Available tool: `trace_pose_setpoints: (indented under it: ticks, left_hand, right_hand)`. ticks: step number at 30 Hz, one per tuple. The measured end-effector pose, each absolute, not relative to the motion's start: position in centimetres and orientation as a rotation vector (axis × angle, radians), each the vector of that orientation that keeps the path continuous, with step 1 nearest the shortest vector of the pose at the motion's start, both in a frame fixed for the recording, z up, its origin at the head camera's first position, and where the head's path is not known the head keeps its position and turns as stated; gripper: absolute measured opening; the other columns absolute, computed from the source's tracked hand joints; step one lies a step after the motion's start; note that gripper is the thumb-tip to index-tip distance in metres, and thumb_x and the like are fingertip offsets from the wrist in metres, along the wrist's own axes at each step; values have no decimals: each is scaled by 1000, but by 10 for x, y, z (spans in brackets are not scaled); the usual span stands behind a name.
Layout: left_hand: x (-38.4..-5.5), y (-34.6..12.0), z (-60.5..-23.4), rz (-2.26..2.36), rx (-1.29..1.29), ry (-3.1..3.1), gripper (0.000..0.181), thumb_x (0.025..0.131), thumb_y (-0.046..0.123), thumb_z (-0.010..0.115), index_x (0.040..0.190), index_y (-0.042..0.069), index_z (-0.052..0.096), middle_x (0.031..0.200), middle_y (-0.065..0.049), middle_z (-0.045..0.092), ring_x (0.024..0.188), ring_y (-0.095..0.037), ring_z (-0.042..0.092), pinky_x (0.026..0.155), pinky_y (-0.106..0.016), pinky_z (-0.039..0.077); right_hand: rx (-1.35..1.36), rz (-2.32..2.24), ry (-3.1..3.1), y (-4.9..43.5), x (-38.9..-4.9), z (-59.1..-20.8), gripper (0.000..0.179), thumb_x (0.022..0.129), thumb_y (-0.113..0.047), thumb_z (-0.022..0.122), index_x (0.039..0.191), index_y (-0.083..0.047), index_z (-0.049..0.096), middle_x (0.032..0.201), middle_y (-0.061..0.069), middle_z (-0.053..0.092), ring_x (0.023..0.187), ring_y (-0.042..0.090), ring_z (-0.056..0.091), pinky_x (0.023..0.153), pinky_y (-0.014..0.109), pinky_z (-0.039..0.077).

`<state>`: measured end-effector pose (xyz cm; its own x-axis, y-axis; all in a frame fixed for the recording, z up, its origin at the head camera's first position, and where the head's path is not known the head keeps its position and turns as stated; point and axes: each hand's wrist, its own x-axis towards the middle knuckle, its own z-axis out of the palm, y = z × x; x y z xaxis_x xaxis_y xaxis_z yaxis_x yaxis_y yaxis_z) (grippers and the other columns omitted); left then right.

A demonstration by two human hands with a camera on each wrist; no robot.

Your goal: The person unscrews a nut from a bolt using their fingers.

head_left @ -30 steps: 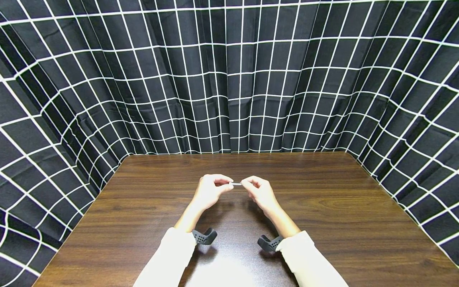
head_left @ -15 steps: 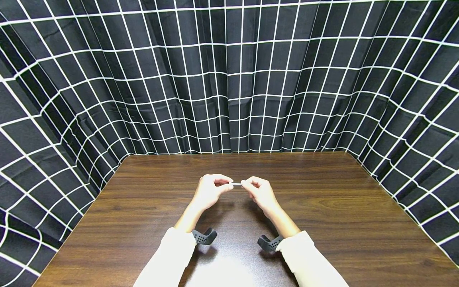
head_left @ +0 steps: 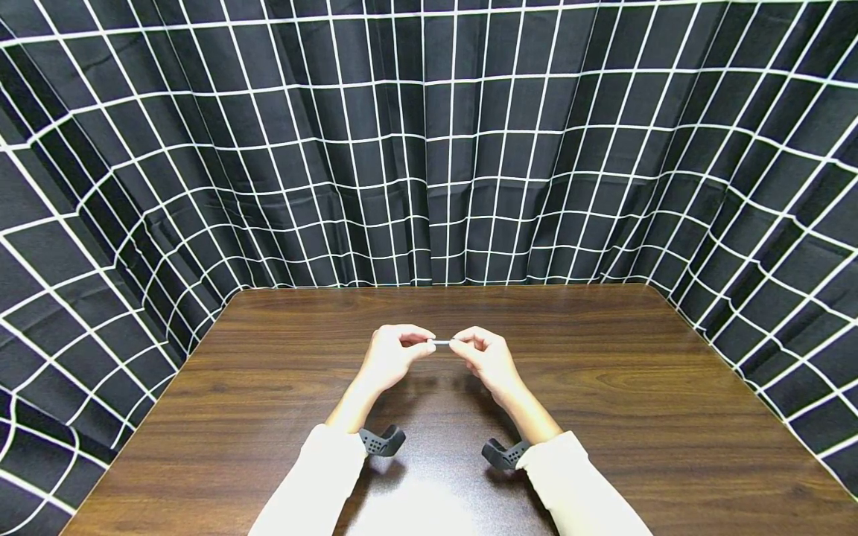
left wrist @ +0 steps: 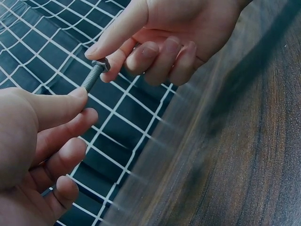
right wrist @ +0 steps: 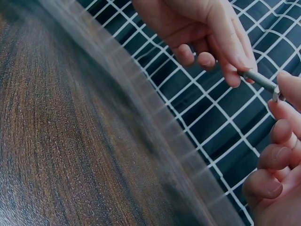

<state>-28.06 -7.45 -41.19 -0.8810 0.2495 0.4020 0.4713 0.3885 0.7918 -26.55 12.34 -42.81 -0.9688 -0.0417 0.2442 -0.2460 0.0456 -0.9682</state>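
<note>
A grey metal bolt (head_left: 442,342) spans the short gap between both hands, held above the table. My left hand (head_left: 392,359) pinches one end between thumb and index finger, which hide that end. At the other end my right hand (head_left: 491,363) pinches a thin hex piece (left wrist: 101,64) with thumb and index fingertips; I cannot tell whether it is a nut or the bolt's head. Threads show along the bare shank (right wrist: 259,81) in the right wrist view. The remaining fingers of both hands curl loosely below, holding nothing.
The brown wood-grain table (head_left: 603,387) spreads under both hands, with their shadows on it. A black curtain with a white grid (head_left: 442,149) stands behind and along both sides. Dark grey wrist mounts (head_left: 383,442) sit at the white sleeves.
The right hand's fingertips have shifted slightly up and in toward the left hand, still at the bolt's end. My left hand has stayed nearly still.
</note>
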Motion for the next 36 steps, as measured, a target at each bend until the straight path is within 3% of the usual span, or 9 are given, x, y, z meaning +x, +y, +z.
trace_pose_setpoints:
  ticks: [15,36]
  left_hand:
    - [-280,-73,-412,-1506,-614,-2424,14,81,14,78,94,7,76,84,3,74,74,-9,67,67,-27,51]
    - [-282,-73,-415,-1477,-628,-2433,11,81,13,78,92,12,76,82,4,73,71,-8,66,65,-26,50]
  right_hand:
    - [424,2113,-2105,127,-265,-427,27,85,3,69,108,14,60,57,-5,45,46,5,34,42,19,25]
    - [533,2073,-2087,127,-267,-428,33,83,8,69,114,9,60,59,-6,44,46,5,33,43,19,26]
